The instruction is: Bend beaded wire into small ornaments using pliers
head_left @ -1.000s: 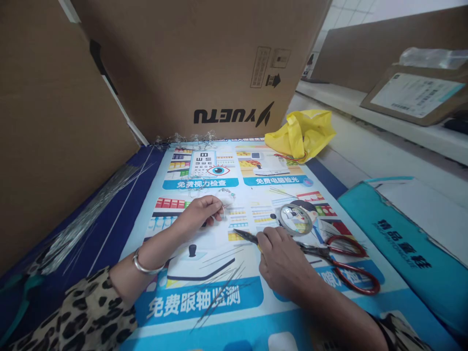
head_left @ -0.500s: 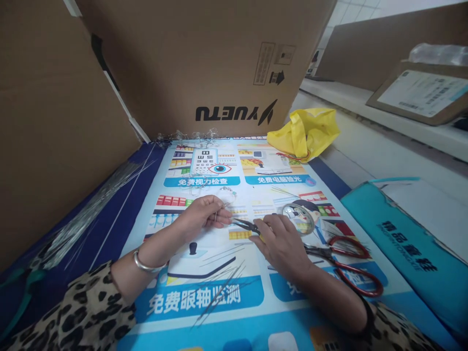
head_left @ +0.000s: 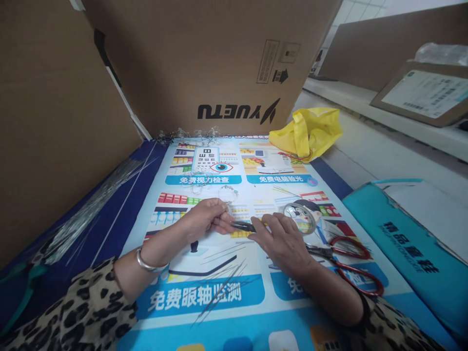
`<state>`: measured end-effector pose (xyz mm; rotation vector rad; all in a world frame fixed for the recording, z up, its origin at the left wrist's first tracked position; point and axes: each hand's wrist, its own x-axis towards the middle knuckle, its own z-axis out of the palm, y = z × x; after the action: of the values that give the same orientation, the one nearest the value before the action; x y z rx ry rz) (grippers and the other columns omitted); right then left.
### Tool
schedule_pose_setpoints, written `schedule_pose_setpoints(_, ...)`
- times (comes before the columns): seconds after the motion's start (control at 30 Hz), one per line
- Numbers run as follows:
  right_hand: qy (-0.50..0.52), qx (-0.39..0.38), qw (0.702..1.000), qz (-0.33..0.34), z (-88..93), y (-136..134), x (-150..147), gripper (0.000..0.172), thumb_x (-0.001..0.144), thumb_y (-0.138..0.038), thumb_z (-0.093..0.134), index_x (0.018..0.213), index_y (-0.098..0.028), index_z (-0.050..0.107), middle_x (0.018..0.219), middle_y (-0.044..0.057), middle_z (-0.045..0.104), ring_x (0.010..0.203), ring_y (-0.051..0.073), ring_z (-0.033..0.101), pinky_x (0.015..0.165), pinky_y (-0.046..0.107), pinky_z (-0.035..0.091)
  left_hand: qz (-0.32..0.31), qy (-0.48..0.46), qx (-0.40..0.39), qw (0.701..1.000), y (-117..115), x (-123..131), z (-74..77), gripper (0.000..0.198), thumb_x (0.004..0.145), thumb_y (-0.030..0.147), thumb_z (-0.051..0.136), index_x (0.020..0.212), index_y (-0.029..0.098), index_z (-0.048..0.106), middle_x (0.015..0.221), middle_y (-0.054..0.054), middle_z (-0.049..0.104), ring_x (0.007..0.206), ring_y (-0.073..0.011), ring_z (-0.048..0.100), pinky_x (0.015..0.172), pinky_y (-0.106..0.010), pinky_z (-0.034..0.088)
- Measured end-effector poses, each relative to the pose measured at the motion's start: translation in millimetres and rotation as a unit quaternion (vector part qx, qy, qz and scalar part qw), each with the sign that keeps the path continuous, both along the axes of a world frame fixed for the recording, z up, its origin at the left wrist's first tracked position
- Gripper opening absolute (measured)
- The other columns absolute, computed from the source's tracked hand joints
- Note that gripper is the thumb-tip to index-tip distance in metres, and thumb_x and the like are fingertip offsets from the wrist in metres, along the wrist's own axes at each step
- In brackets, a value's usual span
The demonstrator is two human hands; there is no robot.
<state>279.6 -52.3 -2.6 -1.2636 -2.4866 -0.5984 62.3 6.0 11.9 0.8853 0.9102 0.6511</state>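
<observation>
My left hand (head_left: 209, 217) pinches a small beaded wire ring (head_left: 228, 194) between thumb and forefinger; the loop of pale and green beads sticks up beyond the fingertips. My right hand (head_left: 280, 240) is closed around needle-nose pliers (head_left: 244, 226). Their dark jaws point left and reach the left fingertips. Whether the jaws grip a wire end is too small to tell. Just beyond my right hand lies a round clear dish (head_left: 300, 218). Red-handled scissors (head_left: 340, 261) rest to the right, partly behind my right wrist. Loose thin wires (head_left: 221, 292) are scattered on the printed sheet nearer to me.
A large cardboard box (head_left: 204, 58) walls off the back and left. Wire pieces (head_left: 188, 135) lie along its foot. A yellow bag (head_left: 310, 132) sits at the back right, a teal shoebox (head_left: 405, 234) at the right. A wire bundle (head_left: 84, 214) and green-handled cutters (head_left: 27, 287) lie left.
The pliers' jaws have turned and come in closer against my left fingertips. My left hand has shifted slightly right and down, and the camera view has moved a little.
</observation>
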Motion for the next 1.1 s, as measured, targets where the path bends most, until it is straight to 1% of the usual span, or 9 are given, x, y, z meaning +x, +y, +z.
schedule_pose_setpoints(0.23,-0.018,-0.001,1.000,0.010,1.8,0.6,0.8,0.031,0.086,-0.034,0.048,0.114,-0.019,0.053,0.094,0.008,0.059,0.090,0.022,0.048,0.077,0.035,0.033,-0.014,0.002,0.004,1.000,-1.8,-0.3,-3.0,0.023,0.078,0.035,0.059,0.076,0.016,0.047,0.067,-0.005,0.067,0.060,-0.0191,0.068,0.048,-0.022,0.050)
schedule_pose_setpoints(0.4,-0.012,-0.005,1.000,0.019,2.2,1.1,0.6,0.031,0.086,-0.032,0.049,0.114,-0.020,0.053,0.093,0.008,0.059,0.091,0.022,0.048,0.077,0.035,0.033,-0.013,0.020,0.003,1.000,-3.5,0.9,0.0,0.022,0.080,0.034,0.056,0.075,0.015,0.047,0.063,-0.002,0.065,0.058,-0.0180,0.067,0.047,-0.021,0.050)
schedule_pose_setpoints(0.53,0.001,-0.018,0.999,0.030,1.2,2.3,1.7,0.031,0.086,-0.031,0.049,0.115,-0.020,0.053,0.090,0.008,0.059,0.089,0.022,0.048,0.077,0.035,0.033,-0.019,0.026,0.003,0.999,-3.5,1.1,0.6,0.024,0.078,0.037,0.058,0.074,0.015,0.047,0.063,-0.002,0.065,0.059,-0.0178,0.067,0.048,-0.021,0.050)
schedule_pose_setpoints(0.63,-0.007,-0.024,0.999,0.033,0.4,2.4,2.8,0.031,0.085,-0.027,0.050,0.116,-0.019,0.053,0.089,0.008,0.059,0.087,0.022,0.048,0.076,0.035,0.033,-0.024,0.022,0.002,0.999,-2.7,0.6,-1.7,0.026,0.078,0.040,0.058,0.075,0.017,0.045,0.066,-0.002,0.065,0.059,-0.0177,0.067,0.047,-0.022,0.049)
schedule_pose_setpoints(0.77,-0.021,-0.019,0.999,0.033,-0.4,2.2,3.7,0.033,0.085,-0.023,0.051,0.117,-0.018,0.051,0.090,0.008,0.059,0.089,0.023,0.046,0.077,0.036,0.033,-0.032,0.021,0.004,0.999,-2.3,0.1,-4.3,0.028,0.077,0.042,0.058,0.076,0.017,0.045,0.065,-0.001,0.065,0.058,-0.0181,0.067,0.047,-0.022,0.048)
schedule_pose_setpoints(0.97,-0.031,-0.011,0.999,0.035,1.1,3.3,3.3,0.030,0.086,-0.025,0.048,0.115,-0.019,0.052,0.087,0.007,0.059,0.085,0.022,0.046,0.075,0.035,0.034,-0.038,0.031,0.011,0.999,-2.7,0.4,-2.8,0.026,0.079,0.040,0.056,0.077,0.017,0.045,0.064,0.000,0.064,0.056,-0.0178,0.067,0.046,-0.022,0.047)
schedule_pose_setpoints(1.1,-0.035,-0.021,0.998,0.040,3.5,3.3,2.5,0.028,0.087,-0.027,0.047,0.112,-0.017,0.054,0.082,0.007,0.058,0.080,0.020,0.045,0.073,0.034,0.034,-0.046,0.028,0.011,0.998,-2.9,0.3,-1.9,0.024,0.078,0.037,0.057,0.078,0.017,0.044,0.064,0.000,0.064,0.056,-0.0174,0.067,0.046,-0.021,0.047)
